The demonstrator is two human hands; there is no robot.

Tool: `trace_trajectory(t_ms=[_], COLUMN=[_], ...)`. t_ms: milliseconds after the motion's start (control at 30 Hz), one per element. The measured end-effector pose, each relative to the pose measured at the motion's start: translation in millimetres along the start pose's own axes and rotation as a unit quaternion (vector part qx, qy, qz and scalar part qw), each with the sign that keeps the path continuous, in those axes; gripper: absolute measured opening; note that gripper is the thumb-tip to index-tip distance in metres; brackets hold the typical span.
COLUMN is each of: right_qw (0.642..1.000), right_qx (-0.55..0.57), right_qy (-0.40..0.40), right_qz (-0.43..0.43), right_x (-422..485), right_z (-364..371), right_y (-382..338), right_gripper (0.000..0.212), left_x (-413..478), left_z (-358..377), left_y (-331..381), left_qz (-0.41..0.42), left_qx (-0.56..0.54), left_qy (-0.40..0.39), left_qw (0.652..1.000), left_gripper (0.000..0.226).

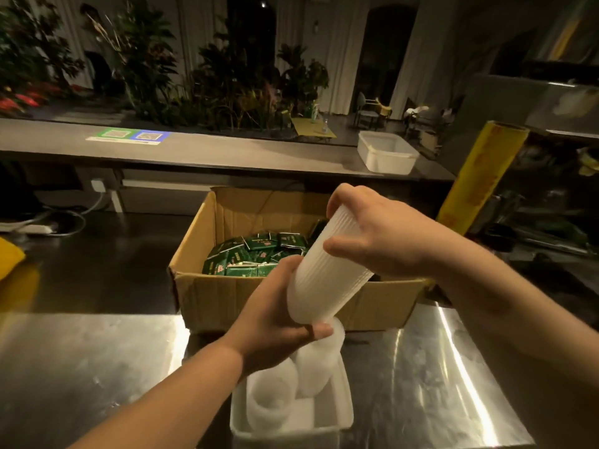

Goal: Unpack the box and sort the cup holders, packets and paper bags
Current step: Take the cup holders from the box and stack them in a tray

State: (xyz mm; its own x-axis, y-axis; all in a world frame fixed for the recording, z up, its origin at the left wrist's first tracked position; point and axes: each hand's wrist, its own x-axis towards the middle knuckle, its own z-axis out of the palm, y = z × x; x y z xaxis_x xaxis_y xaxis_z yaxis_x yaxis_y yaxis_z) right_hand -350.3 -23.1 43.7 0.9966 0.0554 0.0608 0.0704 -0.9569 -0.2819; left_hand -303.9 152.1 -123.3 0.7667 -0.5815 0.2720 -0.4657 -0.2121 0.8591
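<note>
Left grip (275, 322) curled round lower end of cup-holder stack (324, 280); right grip (382, 234) wraps upper end. You hold stack tilted above white tub (345, 413) on worktop (97, 367), just in front of box (227, 299). Two stacks (272, 393) already in tub. Turn yours upright, aim for free corner nearest you, lower gently: foam likely dents under squeeze. Green packets (256, 257) lie in box, unsorted.

White tub (387, 153) sitting on far tabletop (227, 153); yellow wrap roll (479, 176) leaning at right; plants (227, 82) standing behind; power strip (32, 228) lying left.
</note>
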Motion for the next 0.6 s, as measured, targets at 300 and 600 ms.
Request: trace_trajectory(t_ms=[300, 600], right_qw=[0.997, 0.996], right_qx=[-0.049, -0.074], right_qy=[-0.056, -0.033], right_qz=[0.010, -0.045], right_x=[-79.8, -82.3], right_z=[-20.6, 65.3], right_y=[3.6, 15.2], right_gripper=[0.052, 0.052], left_x=[-42.9, -32.4], left_z=[70.2, 34.2], left_y=[34.8, 11.5], left_qz=[0.010, -0.086], left_qx=[-0.042, 0.158], left_qy=[0.005, -0.197], left_qw=[0.999, 0.964], left_gripper=[0.088, 0.082])
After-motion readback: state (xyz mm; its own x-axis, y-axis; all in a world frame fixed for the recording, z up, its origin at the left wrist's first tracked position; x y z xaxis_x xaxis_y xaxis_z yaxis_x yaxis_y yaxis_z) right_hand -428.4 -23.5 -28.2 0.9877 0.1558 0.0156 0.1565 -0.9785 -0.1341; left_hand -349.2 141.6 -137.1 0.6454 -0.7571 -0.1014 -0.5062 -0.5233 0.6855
